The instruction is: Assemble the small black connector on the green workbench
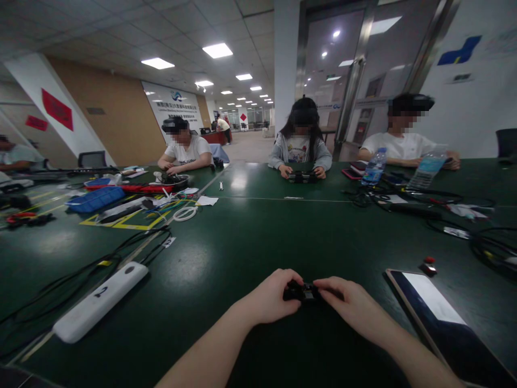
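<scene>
A small black object (307, 292) lies between my two hands, low over the dark green table (258, 237); its details are too small to tell. My left hand (278, 296) is closed round its left end, thumb below and fingers above. At the right end, my right hand (343, 299) pinches it with the thumb and fingertips. To the right of my right hand lies a phone-like device (434, 312) with a partly white screen.
A white power strip (100, 302) with black cables lies at the left. Further back are a blue tray (96, 199), a white cable coil (184, 214), bottles (375, 167) and black cables. Several people sit across the table. A small red-topped item (428, 266) stands near the device.
</scene>
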`<state>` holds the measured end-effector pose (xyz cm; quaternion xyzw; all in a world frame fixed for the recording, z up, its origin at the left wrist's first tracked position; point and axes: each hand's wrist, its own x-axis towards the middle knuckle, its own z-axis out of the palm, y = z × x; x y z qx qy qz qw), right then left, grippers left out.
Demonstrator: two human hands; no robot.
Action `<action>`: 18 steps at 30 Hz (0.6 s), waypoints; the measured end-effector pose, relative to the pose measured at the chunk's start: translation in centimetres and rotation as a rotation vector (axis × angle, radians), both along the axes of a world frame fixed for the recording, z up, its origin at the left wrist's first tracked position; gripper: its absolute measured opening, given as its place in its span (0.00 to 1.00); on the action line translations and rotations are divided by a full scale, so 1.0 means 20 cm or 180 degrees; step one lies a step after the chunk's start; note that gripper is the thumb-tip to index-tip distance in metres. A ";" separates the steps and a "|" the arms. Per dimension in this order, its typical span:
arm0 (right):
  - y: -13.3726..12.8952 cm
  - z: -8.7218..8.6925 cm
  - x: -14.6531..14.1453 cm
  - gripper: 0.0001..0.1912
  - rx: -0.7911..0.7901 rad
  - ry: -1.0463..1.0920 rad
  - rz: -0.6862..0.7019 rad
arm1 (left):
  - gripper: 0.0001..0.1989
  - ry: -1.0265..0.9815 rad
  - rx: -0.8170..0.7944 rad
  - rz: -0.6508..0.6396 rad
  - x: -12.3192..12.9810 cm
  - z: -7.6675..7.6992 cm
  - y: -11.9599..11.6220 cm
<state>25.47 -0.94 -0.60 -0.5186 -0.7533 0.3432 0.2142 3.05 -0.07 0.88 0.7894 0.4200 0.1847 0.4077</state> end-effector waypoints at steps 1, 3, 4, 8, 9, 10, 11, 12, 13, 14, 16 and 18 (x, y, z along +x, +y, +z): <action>-0.01 0.00 -0.01 0.14 0.0017 0.0009 0.0053 | 0.20 0.0000 0.0079 -0.0010 0.00 0.00 0.00; -0.01 0.01 -0.02 0.14 0.0062 0.0012 0.0073 | 0.19 -0.0013 0.0295 -0.0067 0.01 0.01 -0.01; -0.01 0.00 -0.02 0.14 0.0083 0.0014 0.0084 | 0.18 -0.0009 0.0422 -0.0114 0.01 0.01 -0.01; -0.01 0.01 -0.01 0.14 0.0007 -0.0014 0.0080 | 0.14 0.0170 0.0793 -0.0360 0.02 0.02 0.00; -0.01 0.02 -0.01 0.14 -0.0025 -0.0018 0.0060 | 0.14 0.0206 0.0850 -0.0419 0.02 0.01 0.00; -0.01 0.02 -0.01 0.14 -0.0046 -0.0011 0.0027 | 0.13 0.0223 0.0892 -0.0469 0.02 0.00 0.01; -0.01 0.02 -0.02 0.15 -0.0069 0.0008 -0.0009 | 0.13 0.0229 0.0917 -0.0495 0.02 0.00 0.02; -0.02 0.02 -0.02 0.15 -0.0097 0.0035 -0.0049 | 0.12 0.0234 0.0925 -0.0505 0.02 -0.01 0.02; -0.02 0.02 -0.02 0.15 -0.0135 0.0062 -0.0085 | 0.12 0.0243 0.0917 -0.0502 0.02 -0.02 0.03; -0.01 0.01 -0.01 0.15 -0.0175 0.0090 -0.0114 | 0.12 0.0256 0.0901 -0.0489 0.02 -0.03 0.03; -0.01 -0.01 -0.01 0.16 -0.0255 0.0159 -0.0158 | 0.12 0.0287 0.0862 -0.0459 0.02 -0.03 0.03; 0.00 -0.03 0.00 0.17 -0.0315 0.0244 -0.0195 | 0.12 0.0287 0.0832 -0.0425 0.02 -0.03 0.03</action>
